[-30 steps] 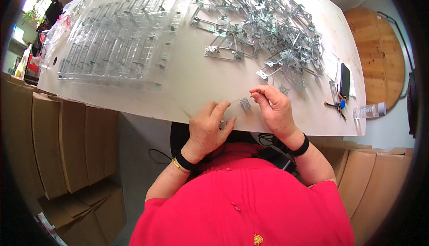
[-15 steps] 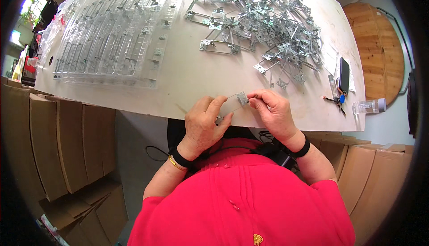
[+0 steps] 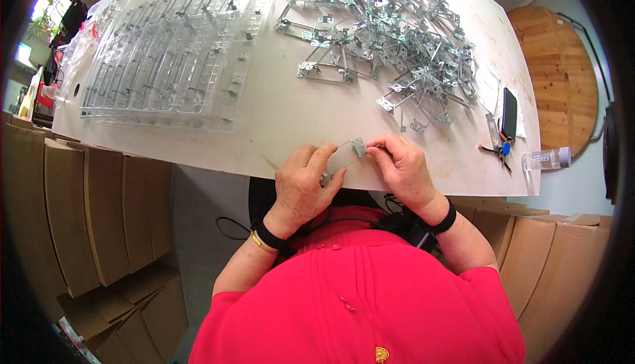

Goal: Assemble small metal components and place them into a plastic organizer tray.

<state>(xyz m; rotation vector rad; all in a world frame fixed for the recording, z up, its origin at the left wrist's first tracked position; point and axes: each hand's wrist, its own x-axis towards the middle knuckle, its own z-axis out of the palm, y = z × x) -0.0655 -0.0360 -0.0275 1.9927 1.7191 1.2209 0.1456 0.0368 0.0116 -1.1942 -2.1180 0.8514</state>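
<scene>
My left hand (image 3: 301, 184) is closed around one end of a small metal wire bracket, which sticks out to the right between thumb and forefinger. Two thin rods lead from it to a grey metal plate (image 3: 358, 146) at the bracket's other end. Thumb and forefinger of my right hand (image 3: 405, 171) are pinched together at the plate's right edge; whatever detail lies between the fingertips is too small to make out. Both hands are just above the table's near edge. Beyond them lies a tangled pile of similar metal brackets (image 3: 397, 40).
Stacked clear plastic trays (image 3: 225, 122) holding brackets fill the left of the white table (image 3: 258, 99). On the right are a phone (image 3: 508, 113), keys (image 3: 506, 148) and a clear bottle (image 3: 546, 159). Cardboard boxes (image 3: 102, 212) stand on the left, with more boxes (image 3: 529, 245) on the right.
The metal plate has turned slightly between my hands. My right fingers have shifted a little at its edge; the left hand has barely moved.
</scene>
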